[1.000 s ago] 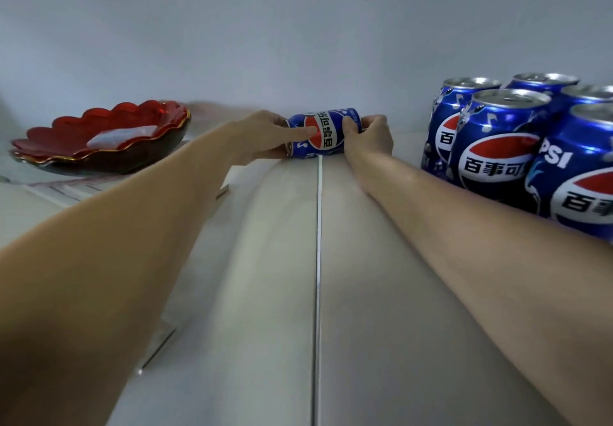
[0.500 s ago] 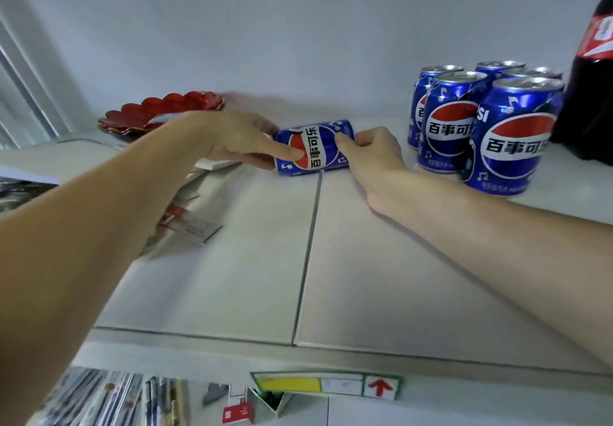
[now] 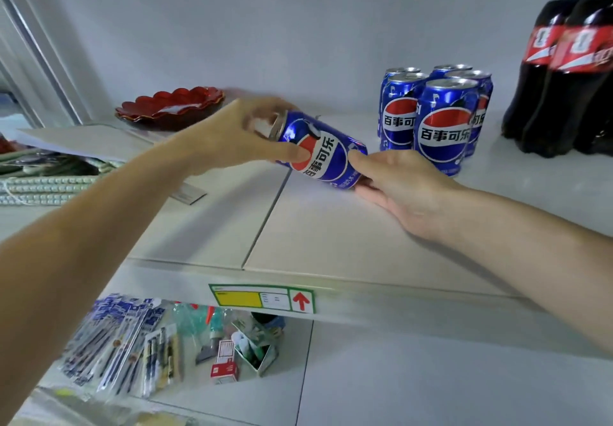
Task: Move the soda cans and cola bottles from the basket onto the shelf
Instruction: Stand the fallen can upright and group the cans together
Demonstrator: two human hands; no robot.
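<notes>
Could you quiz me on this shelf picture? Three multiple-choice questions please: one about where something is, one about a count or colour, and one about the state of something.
1. Where does the scalloped red glass dish sit?
A. at the back left of the shelf
B. in front of the cola bottles
C. on the lower shelf

2. How many blue cola cans stand upright in the cluster?
A. two
B. five
C. eight

3. How is the blue cola can between the hands lying?
A. upright on its base
B. tilted on its side, held at both ends
C. crushed flat

Answers:
1 A: the dish is far left, by the back wall of the white shelf.
2 B: five silver tops show.
3 B: the left hand grips its top end while the right hand touches its bottom end.
</notes>
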